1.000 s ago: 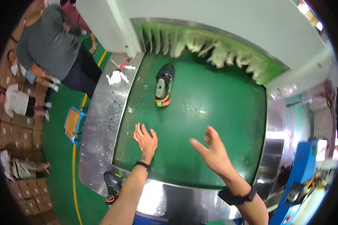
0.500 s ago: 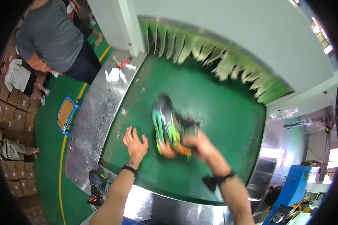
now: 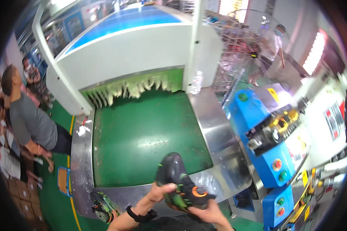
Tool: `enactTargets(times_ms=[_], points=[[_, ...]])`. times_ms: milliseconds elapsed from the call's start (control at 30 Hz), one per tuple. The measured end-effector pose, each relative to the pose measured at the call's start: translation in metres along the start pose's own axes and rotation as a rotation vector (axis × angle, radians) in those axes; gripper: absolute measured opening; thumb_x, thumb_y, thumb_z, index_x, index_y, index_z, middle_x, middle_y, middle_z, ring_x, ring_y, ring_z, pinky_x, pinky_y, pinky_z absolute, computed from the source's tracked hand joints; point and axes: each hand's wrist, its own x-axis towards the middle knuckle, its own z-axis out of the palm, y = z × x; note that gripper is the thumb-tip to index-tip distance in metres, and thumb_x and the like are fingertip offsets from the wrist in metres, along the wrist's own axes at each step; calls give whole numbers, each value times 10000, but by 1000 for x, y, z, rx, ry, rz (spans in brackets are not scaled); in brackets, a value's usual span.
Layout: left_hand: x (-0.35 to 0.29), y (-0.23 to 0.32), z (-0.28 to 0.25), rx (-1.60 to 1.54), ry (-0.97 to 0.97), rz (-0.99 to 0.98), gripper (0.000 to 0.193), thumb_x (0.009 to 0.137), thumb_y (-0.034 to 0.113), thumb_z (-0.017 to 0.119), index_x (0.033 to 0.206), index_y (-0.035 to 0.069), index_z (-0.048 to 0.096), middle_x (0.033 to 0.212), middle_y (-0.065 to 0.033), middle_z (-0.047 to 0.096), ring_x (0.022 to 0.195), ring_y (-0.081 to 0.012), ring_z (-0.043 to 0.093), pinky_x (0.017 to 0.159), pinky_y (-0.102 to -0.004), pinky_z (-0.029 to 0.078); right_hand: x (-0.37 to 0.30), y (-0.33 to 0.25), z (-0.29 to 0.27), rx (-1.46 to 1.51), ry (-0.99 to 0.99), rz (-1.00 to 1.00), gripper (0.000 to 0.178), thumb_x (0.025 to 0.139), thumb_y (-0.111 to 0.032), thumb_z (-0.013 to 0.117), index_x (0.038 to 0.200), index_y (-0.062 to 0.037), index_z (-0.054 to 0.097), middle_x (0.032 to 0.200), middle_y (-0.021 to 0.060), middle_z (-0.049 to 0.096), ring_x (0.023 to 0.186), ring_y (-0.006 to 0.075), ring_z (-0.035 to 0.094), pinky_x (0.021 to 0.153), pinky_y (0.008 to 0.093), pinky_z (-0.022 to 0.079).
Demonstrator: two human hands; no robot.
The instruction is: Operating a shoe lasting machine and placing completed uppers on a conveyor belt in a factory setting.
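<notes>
Close in front of me, over the near metal edge, I hold a black sneaker (image 3: 173, 171) with green and orange accents. My left hand (image 3: 160, 191) is closed on its side, with the thumb across the upper. My right hand (image 3: 207, 212) grips the other end, near an orange round detail. To the left, a similar dark shoe (image 3: 104, 208) with green trim rests on the metal ledge, touched by neither hand.
A green conveyor belt (image 3: 150, 131) runs beneath a frayed green strip curtain (image 3: 138, 86). Blue machines (image 3: 273, 161) with buttons stand at the right. On the left are a person in grey (image 3: 36, 119), a stool (image 3: 63, 181) and stacked cartons (image 3: 25, 192). A clear bottle (image 3: 197, 82) stands beside the opening.
The sneaker has come off the belt toward me, turned in my right hand. My left hand, spread and bare before, now grips it too. The view has swung up and right.
</notes>
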Motion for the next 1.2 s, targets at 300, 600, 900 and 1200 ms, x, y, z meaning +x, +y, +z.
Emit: enactTargets(times_ms=[300, 600, 900, 1200], points=[[-48, -30, 142, -167, 29, -74, 598, 785, 113, 606, 1337, -18, 417, 1270, -170, 548, 1124, -286, 576, 992, -429, 462, -116, 45, -46, 76, 231, -422, 511, 772, -81, 684, 1235, 28, 499, 1102, 124, 612, 1040, 211, 578, 907, 345, 455], [-46, -73, 204, -135, -20, -224, 635, 854, 150, 674, 1396, 39, 363, 1271, -78, 521, 1152, -179, 511, 1012, -354, 413, -164, 71, -103, 425, 261, -225, 649, 745, 7, 689, 1333, 8, 416, 1264, 124, 522, 1176, 223, 494, 1006, 358, 396], [-1, -66, 175, 48, -139, -32, 794, 840, 211, 690, 1470, 59, 231, 1319, -74, 455, 1145, -174, 473, 1007, -343, 382, -121, 45, -110, 350, 328, -237, 781, 733, 0, 719, 1406, 9, 322, 1347, 160, 448, 1233, 261, 445, 1050, 387, 359], [5, -68, 155, -72, -51, -118, 812, 837, 221, 694, 1476, 64, 219, 1323, -78, 448, 1132, -169, 467, 990, -344, 388, -103, 18, -97, 254, 206, -233, 740, 755, -22, 728, 1387, -7, 344, 1343, 143, 451, 1236, 256, 438, 1061, 396, 346]])
